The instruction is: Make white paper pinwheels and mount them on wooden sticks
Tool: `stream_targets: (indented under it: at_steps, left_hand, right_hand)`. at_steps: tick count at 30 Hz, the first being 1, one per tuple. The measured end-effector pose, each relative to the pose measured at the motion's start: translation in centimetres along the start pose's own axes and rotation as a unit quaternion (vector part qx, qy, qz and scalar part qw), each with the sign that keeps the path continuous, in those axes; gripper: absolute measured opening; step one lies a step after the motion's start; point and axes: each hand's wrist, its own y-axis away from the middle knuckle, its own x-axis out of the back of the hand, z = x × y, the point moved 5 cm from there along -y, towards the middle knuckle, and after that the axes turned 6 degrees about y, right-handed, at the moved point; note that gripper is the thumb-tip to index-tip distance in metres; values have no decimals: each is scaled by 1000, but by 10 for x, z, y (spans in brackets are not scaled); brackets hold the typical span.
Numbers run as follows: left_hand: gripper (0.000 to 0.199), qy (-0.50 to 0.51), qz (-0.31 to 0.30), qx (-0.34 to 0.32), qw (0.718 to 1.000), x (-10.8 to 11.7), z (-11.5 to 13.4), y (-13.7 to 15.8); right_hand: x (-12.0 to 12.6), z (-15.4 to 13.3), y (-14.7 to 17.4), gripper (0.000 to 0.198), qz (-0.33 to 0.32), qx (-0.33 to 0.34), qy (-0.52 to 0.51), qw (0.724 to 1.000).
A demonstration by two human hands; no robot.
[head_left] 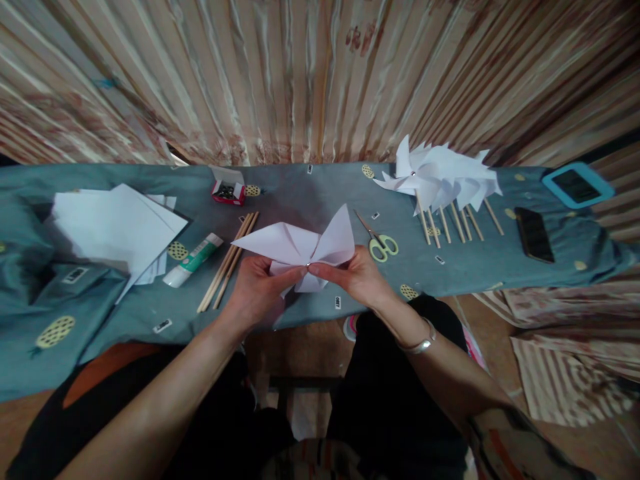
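Note:
Between my two hands, above the table's near edge, is a white paper pinwheel (295, 243) with its blades folded in. My left hand (263, 283) grips it from the left, its thumb pressed near the centre. From the other side my right hand (357, 273) holds it too, and its thumb tip meets the left one at a small shiny pin (308, 265). The fingers behind the paper are hidden. Left of my left hand lie several thin wooden sticks (227, 263). Scissors with pale green handles (383, 248) rest just beyond my right hand.
A stack of white paper (107, 223) and a glue stick (193, 260) lie at left. Behind the sticks stands an open red box of pins (229, 192). Finished pinwheels on sticks (445, 175), a dark phone (534, 235) and a blue-framed device (579, 185) occupy the right.

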Motion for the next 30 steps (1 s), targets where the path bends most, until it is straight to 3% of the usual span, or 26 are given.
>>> stream_targets:
  at_steps: [6, 23, 30]
  left_hand:
    - [19, 22, -10, 41, 999, -3, -2, 2]
    - [24, 34, -6, -47, 998, -5, 5, 1]
    - [21, 68, -14, -58, 996, -6, 3, 1]
  right_hand:
    - [-2, 0, 2, 29, -1, -6, 18, 1000]
    - [0, -5, 5, 27, 30, 59, 118, 991]
    - [1, -12, 14, 26, 79, 133, 214, 964]
